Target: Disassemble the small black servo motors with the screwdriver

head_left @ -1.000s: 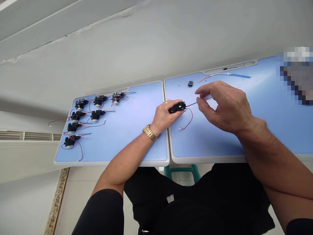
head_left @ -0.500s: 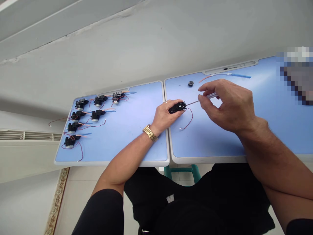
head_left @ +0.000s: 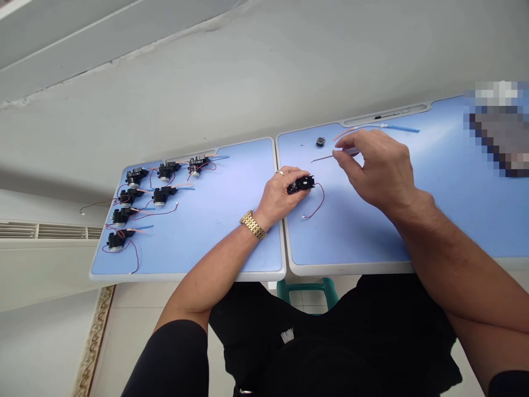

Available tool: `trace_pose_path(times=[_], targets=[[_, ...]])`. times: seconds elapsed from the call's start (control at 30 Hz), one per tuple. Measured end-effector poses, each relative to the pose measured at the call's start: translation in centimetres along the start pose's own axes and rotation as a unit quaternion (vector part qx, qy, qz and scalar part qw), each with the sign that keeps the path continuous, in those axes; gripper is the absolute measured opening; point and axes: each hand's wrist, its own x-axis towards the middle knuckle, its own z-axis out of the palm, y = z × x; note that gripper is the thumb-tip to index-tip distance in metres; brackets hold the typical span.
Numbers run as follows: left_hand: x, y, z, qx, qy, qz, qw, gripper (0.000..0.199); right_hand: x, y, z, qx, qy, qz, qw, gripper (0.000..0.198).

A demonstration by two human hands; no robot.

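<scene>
My left hand (head_left: 281, 196) is closed around a small black plastic assembly (head_left: 305, 183) close to the gap between two tables. From the assembly, a thin dark red twisted wire (head_left: 322, 201) with a white connector curls onto the right table. Between thumb and fingers, my right hand (head_left: 374, 165) pinches a screwdriver (head_left: 324, 159) with a pale handle. Its thin shaft points left, and the tip is above the assembly, apart from it. A small round black part (head_left: 320, 141) lies behind the tool.
Several black assemblies (head_left: 164, 194) with wires and tubes lie on the left table (head_left: 231, 220). A blue and orange tube (head_left: 403, 128) lies beyond my right hand. A pen (head_left: 386, 116) rests in the back groove. A blurred dark object (head_left: 502, 138) is at far right.
My right hand has drawn the screwdriver tip up and away from the black assembly, and the hand has shifted slightly left. The assembly has turned a little in my left hand.
</scene>
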Motion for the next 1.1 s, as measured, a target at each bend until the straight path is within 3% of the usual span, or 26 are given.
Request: trace_pose_path(times=[0.17,0.43,0.73,1.1], targets=[[0.1,-0.2,0.0,0.0,-0.032,0.024,0.999,0.037,-0.2,0.6,1.2,-0.008,0.019,-0.031,0.999,0.01],[0.5,0.2,0.3,0.026,-0.067,0.005,0.997,0.037,-0.3,-0.3,1.1,0.012,0.024,-0.045,0.999,0.011],[1.7,0.4,1.5,0.062,-0.047,-0.018,0.997,0.03,0.1,-0.5,0.5,0.034,0.034,-0.043,0.998,0.013],[1.1,0.3,0.9,0.037,-0.04,-0.014,0.998,0.034,0.3,-0.6,-0.8,0.023,0.047,-0.039,0.998,0.016]])
